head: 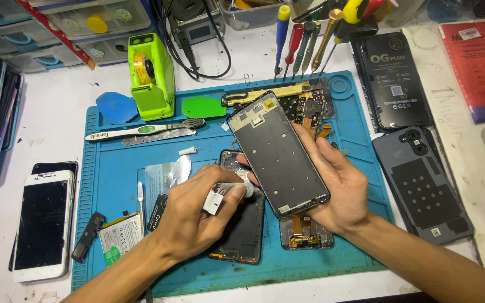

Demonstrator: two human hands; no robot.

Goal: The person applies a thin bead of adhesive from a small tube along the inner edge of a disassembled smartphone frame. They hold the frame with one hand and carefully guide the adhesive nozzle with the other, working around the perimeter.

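Two bare hands worked over the blue mat (108,168) at mid-frame: the right hand (338,191) was clamped on a phone frame (279,154), fingers behind and thumb on its right edge, tilted up. That frame looked light, thin and easily bent, best held by its long edges. Lower left of it, the left hand (195,216) pinched a small white tube (225,193), soft and squeezable, nozzle touching the frame's left edge.

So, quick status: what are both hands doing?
Right hand holds phone frame tilted above blue mat. Left hand pinches small white tube against frame's edge. Dark phone lies underneath.
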